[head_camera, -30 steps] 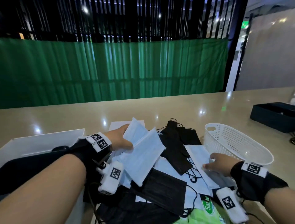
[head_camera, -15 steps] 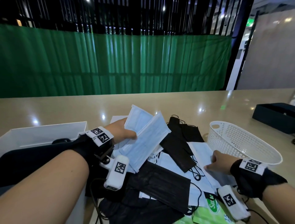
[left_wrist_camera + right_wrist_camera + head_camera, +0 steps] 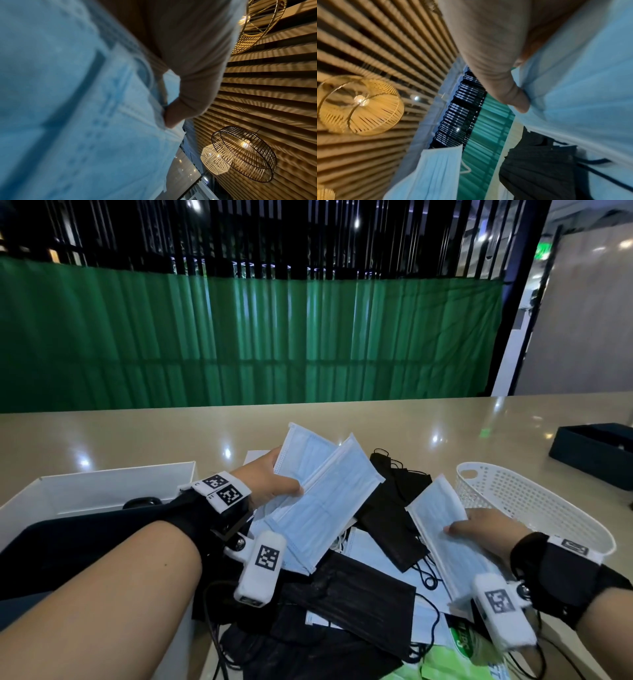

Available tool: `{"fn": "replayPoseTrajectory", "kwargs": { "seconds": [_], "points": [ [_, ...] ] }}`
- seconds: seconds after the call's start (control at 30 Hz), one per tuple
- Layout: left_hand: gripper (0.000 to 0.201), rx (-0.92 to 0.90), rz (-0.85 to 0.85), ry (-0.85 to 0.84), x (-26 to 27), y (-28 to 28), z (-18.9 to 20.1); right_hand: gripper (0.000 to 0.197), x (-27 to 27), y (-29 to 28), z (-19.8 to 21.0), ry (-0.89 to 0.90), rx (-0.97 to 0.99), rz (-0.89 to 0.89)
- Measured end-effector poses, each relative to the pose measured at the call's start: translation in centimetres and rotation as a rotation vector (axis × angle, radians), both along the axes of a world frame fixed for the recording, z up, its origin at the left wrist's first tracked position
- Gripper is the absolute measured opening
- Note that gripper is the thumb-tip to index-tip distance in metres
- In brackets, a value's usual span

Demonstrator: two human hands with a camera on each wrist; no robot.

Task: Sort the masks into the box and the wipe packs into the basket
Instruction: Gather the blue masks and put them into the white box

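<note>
- Left hand [image 3: 270, 484] pinches a fan of blue masks [image 3: 322, 501], long axis toward one o'clock; white box [image 3: 102, 491] lies nearer it, at nine o'clock
- Right hand [image 3: 486, 530] grips one blue mask [image 3: 442, 529]; basket [image 3: 534, 508] just beyond

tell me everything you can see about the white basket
The white basket is an oval tub, plastic by its look, with walls pierced by small holes and a handle slot at its far end. It stands upright on the beige table, right of the mask pile, behind the right hand. No wipe packs show inside.
</note>
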State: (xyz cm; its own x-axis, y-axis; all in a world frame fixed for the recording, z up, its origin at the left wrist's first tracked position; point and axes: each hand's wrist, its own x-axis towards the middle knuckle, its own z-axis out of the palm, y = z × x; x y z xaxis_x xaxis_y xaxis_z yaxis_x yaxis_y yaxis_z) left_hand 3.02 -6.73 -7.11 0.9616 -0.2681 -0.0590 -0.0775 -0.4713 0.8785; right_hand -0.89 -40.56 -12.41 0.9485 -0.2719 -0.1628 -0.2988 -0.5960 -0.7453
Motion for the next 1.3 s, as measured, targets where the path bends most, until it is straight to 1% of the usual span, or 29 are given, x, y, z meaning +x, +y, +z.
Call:
{"fn": "replayPoseTrajectory", "kwargs": {
  "seconds": [0.07, 0.13, 0.2, 0.3, 0.37, 0.43, 0.53, 0.57, 0.6, 0.67, 0.7, 0.77, 0.8, 0.9, 0.97, 1.07, 1.13, 1.17, 1.23, 1.3],
  "points": [
    [0.055, 0.025, 0.010, -0.007, 0.1, 0.1, 0.0, 0.009, -0.2, 0.1, 0.3, -0.051, 0.157, -0.016],
    [0.044, 0.036, 0.016, -0.007, 0.3, 0.2, 0.1, 0.005, -0.4, 0.2, 0.9, -0.175, 0.303, -0.041],
    [0.040, 0.035, 0.014, -0.008, 0.4, 0.3, 0.1, 0.011, -0.4, 0.2, 1.8, -0.287, 0.423, -0.065],
    [0.038, 0.027, 0.040, -0.015, 0.5, 0.5, -0.1, 0.013, -0.8, 0.8, 3.4, -0.382, 0.748, 0.021],
    [0.037, 0.020, 0.050, -0.015, 0.6, 0.5, -0.3, 0.020, -1.1, 1.5, 4.5, -0.395, 0.937, 0.117],
    [0.039, 0.006, 0.058, -0.011, 0.6, 0.4, -0.3, 0.037, -1.5, 2.6, 5.3, -0.362, 1.060, 0.210],
    [0.049, -0.024, 0.082, -0.014, 0.7, 0.4, -0.4, 0.070, -1.4, 3.9, 5.4, -0.221, 1.114, 0.265],
    [0.049, -0.029, 0.090, -0.019, 0.7, 0.4, -0.4, 0.076, -1.3, 4.2, 5.1, -0.171, 1.111, 0.269],
    [0.046, -0.030, 0.095, -0.022, 0.7, 0.4, -0.4, 0.076, -1.3, 4.7, 5.0, -0.125, 1.088, 0.276],
    [0.038, -0.041, 0.096, -0.026, 0.7, 0.5, -0.4, 0.073, -1.3, 5.8, 4.6, -0.066, 1.004, 0.300],
    [0.037, -0.048, 0.094, -0.030, 0.7, 0.5, -0.4, 0.063, -1.3, 6.3, 4.4, -0.063, 0.981, 0.317],
    [0.038, -0.061, 0.090, -0.033, 0.6, 0.5, -0.2, 0.033, -1.4, 7.5, 4.3, -0.133, 0.960, 0.331],
    [0.038, -0.066, 0.090, -0.033, 0.5, 0.5, -0.2, 0.029, -1.6, 8.1, 4.6, -0.171, 0.951, 0.356],
    [0.042, -0.074, 0.092, -0.042, 0.4, 0.6, -0.1, 0.044, -2.1, 9.3, 5.6, -0.247, 1.016, 0.488],
    [0.042, -0.088, 0.088, -0.045, 0.4, 0.6, -0.1, 0.047, -2.0, 10.0, 6.3, -0.286, 1.093, 0.520],
    [0.051, -0.118, 0.065, -0.033, 0.5, 0.5, -0.2, 0.053, -0.6, 11.1, 5.9, -0.258, 1.217, 0.438],
    [0.055, -0.149, 0.063, -0.030, 0.5, 0.3, -0.1, 0.055, 0.2, 11.8, 5.2, -0.199, 1.239, 0.351],
    [0.056, -0.170, 0.060, -0.031, 0.3, 0.2, 0.0, 0.053, 0.5, 12.1, 4.8, -0.169, 1.240, 0.327],
    [0.060, -0.207, 0.045, -0.027, 0.1, 0.1, 0.1, 0.044, 0.8, 12.9, 4.1, -0.127, 1.257, 0.331],
    [0.062, -0.226, 0.029, -0.021, 0.0, 0.1, 0.2, 0.044, 1.2, 13.5, 3.5, -0.113, 1.300, 0.344]
  ]
}}
